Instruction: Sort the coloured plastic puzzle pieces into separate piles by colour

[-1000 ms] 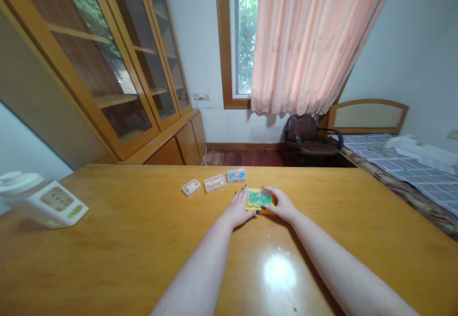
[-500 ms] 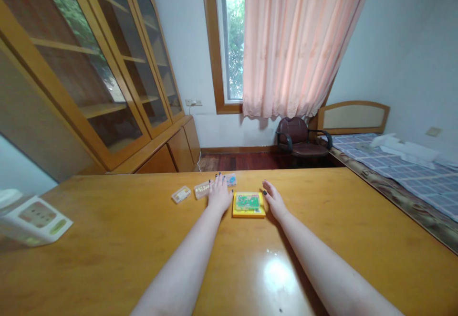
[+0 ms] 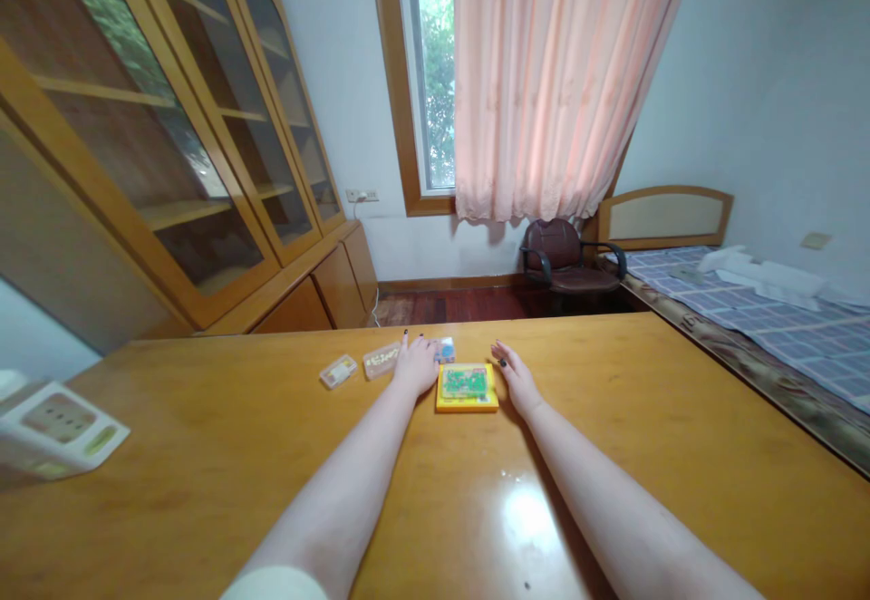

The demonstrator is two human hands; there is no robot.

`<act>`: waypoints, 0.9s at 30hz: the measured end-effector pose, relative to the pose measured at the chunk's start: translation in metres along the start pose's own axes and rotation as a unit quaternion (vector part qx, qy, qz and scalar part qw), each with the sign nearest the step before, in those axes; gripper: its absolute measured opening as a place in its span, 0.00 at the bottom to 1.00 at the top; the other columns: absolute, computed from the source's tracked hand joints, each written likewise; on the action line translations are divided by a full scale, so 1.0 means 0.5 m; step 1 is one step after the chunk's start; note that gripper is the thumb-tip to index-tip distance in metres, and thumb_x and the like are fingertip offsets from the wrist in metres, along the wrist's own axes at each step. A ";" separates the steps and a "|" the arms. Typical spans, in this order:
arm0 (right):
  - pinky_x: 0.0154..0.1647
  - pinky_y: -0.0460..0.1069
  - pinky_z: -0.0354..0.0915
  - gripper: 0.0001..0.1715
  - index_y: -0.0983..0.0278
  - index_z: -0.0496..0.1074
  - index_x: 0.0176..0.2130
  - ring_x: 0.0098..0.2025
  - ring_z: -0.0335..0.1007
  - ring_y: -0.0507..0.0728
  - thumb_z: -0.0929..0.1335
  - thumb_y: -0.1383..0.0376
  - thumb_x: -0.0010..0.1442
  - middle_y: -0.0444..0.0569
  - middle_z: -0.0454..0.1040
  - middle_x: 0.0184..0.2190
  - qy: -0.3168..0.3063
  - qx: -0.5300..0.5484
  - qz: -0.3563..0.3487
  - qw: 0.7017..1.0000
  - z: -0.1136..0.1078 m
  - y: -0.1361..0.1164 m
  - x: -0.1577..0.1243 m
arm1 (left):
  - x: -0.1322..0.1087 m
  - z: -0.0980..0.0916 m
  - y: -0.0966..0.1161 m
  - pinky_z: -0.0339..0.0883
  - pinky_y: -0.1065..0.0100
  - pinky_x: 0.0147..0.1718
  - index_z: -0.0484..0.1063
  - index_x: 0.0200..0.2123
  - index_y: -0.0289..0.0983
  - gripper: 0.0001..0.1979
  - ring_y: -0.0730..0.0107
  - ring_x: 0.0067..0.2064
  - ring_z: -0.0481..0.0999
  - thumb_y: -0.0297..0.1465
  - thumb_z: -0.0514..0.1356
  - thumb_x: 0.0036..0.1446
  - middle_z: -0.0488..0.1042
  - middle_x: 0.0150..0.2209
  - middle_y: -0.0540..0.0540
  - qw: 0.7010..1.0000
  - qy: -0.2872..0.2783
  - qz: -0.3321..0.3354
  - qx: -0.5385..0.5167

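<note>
Left hand [image 3: 416, 368] covers the 9 o'clock end of the clear box of blue pieces [image 3: 446, 347] and overlaps the near-right end of the clear box of white pieces [image 3: 381, 362]. Fingers partly spread, tips toward 12; can't tell if they grip or just rest, undersides hidden. Blue box's full outline and long axis can't be read. Yellow flat case [image 3: 468, 407] sits on the wooden tabletop [image 3: 435, 500] between the hands, just off the left hand at its 4 o'clock, clear box of green pieces [image 3: 465, 382] lying flat on top. Green box's long axis reads 9–3, view foreshortened. Right hand [image 3: 519, 384] at the yellow case's 3 o'clock, just clear of it, fingers loosely extended toward 11, nothing in them. White-pieces box and small clear box [image 3: 338, 372] both run roughly 8–2; small one's contents too blurry to identify. White-lidded container [image 3: 61, 428] at far 9 o'clock, cut by frame edge. Forearms cropped at 6.
</note>
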State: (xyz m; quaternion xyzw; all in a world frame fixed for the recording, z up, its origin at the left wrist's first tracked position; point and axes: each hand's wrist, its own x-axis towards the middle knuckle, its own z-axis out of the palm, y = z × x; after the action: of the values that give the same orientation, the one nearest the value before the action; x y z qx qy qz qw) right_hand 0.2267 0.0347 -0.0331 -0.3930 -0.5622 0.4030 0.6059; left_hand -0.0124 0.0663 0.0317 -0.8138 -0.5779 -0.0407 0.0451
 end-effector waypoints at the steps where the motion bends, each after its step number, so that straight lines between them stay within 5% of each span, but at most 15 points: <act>1: 0.60 0.62 0.54 0.31 0.59 0.65 0.55 0.57 0.63 0.63 0.65 0.47 0.56 0.56 0.67 0.55 -0.001 0.000 0.000 1.000 0.000 0.000 0.000 | -0.001 0.003 -0.006 0.27 0.46 0.62 0.59 0.59 0.38 0.25 0.55 0.64 0.52 0.36 0.48 0.60 0.61 0.60 0.38 1.000 0.005 0.003 0.000; 6: 0.59 0.61 0.57 0.31 0.60 0.65 0.54 0.55 0.65 0.62 0.64 0.47 0.56 0.57 0.69 0.52 0.000 -0.002 0.002 1.000 0.002 0.002 0.000 | 0.007 0.019 -0.048 0.31 0.38 0.59 0.56 0.61 0.44 0.25 0.52 0.64 0.51 0.39 0.50 0.61 0.59 0.61 0.38 0.999 -0.026 0.020 -0.016; 11: 0.58 0.60 0.58 0.29 0.61 0.66 0.53 0.53 0.67 0.61 0.64 0.50 0.56 0.56 0.71 0.51 -0.006 -0.016 0.004 1.000 0.002 0.003 0.000 | 0.009 -0.004 -0.056 0.38 0.40 0.59 0.58 0.60 0.39 0.24 0.52 0.57 0.61 0.36 0.52 0.60 0.63 0.53 0.37 0.993 0.070 -0.007 -0.096; 14: 0.57 0.60 0.60 0.28 0.61 0.66 0.53 0.53 0.66 0.62 0.64 0.52 0.56 0.56 0.71 0.51 -0.001 -0.014 0.010 1.000 0.002 0.003 -0.001 | -0.008 -0.042 -0.038 0.51 0.52 0.59 0.53 0.62 0.39 0.26 0.57 0.57 0.61 0.35 0.51 0.61 0.59 0.55 0.39 0.971 0.114 0.039 -0.207; 18: 0.54 0.60 0.63 0.28 0.61 0.65 0.54 0.52 0.67 0.62 0.64 0.53 0.57 0.56 0.71 0.51 -0.003 0.000 0.031 0.999 0.003 0.006 -0.002 | -0.051 -0.077 -0.003 0.54 0.58 0.59 0.51 0.63 0.43 0.27 0.61 0.58 0.59 0.36 0.52 0.61 0.57 0.56 0.43 0.944 0.093 0.156 -0.277; 27: 0.57 0.60 0.59 0.27 0.60 0.66 0.53 0.53 0.67 0.62 0.65 0.54 0.56 0.55 0.71 0.51 -0.012 -0.026 0.004 1.000 0.002 0.002 -0.002 | -0.087 -0.033 0.037 0.49 0.52 0.61 0.54 0.62 0.44 0.28 0.57 0.61 0.57 0.32 0.55 0.58 0.58 0.59 0.42 0.958 0.032 0.156 -0.240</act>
State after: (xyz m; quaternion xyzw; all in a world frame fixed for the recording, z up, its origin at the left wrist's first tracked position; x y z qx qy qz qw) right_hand 0.2255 0.0343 -0.0344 -0.4060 -0.5783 0.3952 0.5870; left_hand -0.0093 0.0174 0.0424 -0.8789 -0.4156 -0.1968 -0.1270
